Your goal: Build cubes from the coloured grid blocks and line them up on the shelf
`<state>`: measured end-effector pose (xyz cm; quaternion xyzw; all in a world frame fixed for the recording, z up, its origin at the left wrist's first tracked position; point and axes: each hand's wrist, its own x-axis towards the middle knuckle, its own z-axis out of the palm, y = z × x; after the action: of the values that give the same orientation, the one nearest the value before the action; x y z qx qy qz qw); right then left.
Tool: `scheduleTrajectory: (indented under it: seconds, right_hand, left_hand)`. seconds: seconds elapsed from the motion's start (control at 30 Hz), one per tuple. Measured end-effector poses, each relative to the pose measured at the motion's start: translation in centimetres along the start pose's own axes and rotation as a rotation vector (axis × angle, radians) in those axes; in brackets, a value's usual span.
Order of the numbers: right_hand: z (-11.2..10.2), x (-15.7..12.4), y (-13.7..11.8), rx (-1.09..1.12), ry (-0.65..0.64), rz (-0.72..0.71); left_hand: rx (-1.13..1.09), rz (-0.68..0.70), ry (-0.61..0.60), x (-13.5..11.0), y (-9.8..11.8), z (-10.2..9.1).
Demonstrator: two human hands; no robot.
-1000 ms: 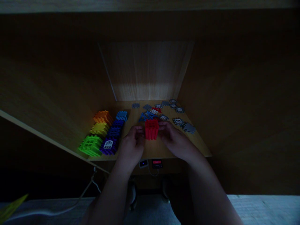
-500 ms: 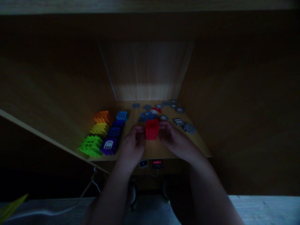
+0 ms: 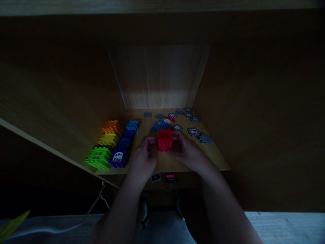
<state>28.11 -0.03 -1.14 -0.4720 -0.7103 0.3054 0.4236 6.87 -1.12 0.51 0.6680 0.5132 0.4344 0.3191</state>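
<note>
While both forearms are reaching in over the front edge of the shelf (image 3: 167,165), the left hand (image 3: 143,156) is standing half curled at the left side of the red block (image 3: 165,140); whether its fingertips are touching the wall, I cannot tell. From the other side, the right hand (image 3: 191,153) is gripping narrowly, its thumb lying at the lower front corner and its fingers at the right side, so this hand is being the nearer one. Between the two hands, slightly beyond the wrists, the red block is standing upright; it is looking almost like a cube, and no clear long axis is showing. Just behind it, flat blue pieces (image 3: 157,127) are lying on the shelf, and farther, toward the back panel (image 3: 159,81), grey pieces (image 3: 159,116) are lying scattered.
</note>
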Motion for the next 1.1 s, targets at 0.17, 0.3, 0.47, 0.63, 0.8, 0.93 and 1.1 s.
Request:
scheduleTrajectory:
  seconds: [0.17, 0.3, 0.47, 0.63, 0.8, 0.93, 1.1]
  right_hand:
    - [0.0, 0.1, 0.3, 0.001, -0.003, 0.005]
    - [0.1, 0.1, 0.5, -0.014, 0.009, -0.002]
    - [0.1, 0.0, 0.4, -0.030, 0.017, 0.014]
    - [0.0, 0.1, 0.2, -0.041, 0.014, 0.027]
    - [0.0, 0.1, 0.3, -0.059, 0.002, 0.024]
    - [0.5, 0.1, -0.2, -0.063, -0.012, 0.003]
    - [2.3, 1.3, -1.6, -0.095, -0.051, -0.018]
  left_hand:
    - [-0.001, 0.020, -0.013, 0.1, -0.2, 0.1]
    - [0.016, 0.016, -0.015, 0.0, 0.0, 0.0]
    - [0.007, 0.006, -0.024, 0.0, 0.3, -0.2]
    - [0.012, 0.009, -0.032, 0.0, 0.2, -0.1]
    - [0.137, -0.003, 0.142, -0.5, 1.1, -0.6]
    - [0.121, 0.087, 0.215, -2.5, 3.8, -2.1]
    - [-0.021, 0.223, -0.489, -6.5, 8.5, -4.0]
